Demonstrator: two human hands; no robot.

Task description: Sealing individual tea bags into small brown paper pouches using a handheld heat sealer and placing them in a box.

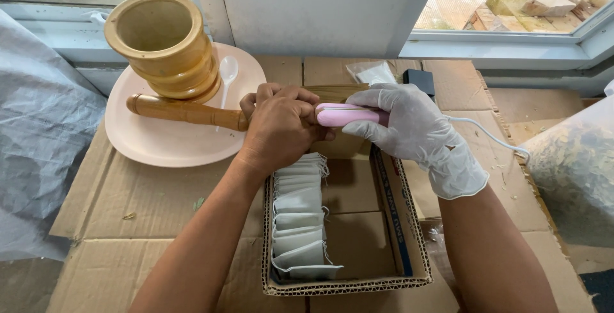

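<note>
A bench covered with flattened brown cardboard stands under a window with a pale frame. Above the far edge of an open cardboard box both hands meet around a small pink sealing tool. The right hand, in a white glove with a small tear, is closed around the tool's right part, and a white cable runs from there to the right. The bare left hand is curled shut just beside the tool's left end; what its fingers pinch is hidden. Inside the box, along the left wall, a row of small white filter bags stands one behind another. To the left, a pinkish plate carries a yellow wooden mortar, a wooden pestle lying on its side, and a white plastic spoon. A clear bag of dried leaves is at the right edge, and grey plastic sheeting at the left.
</note>
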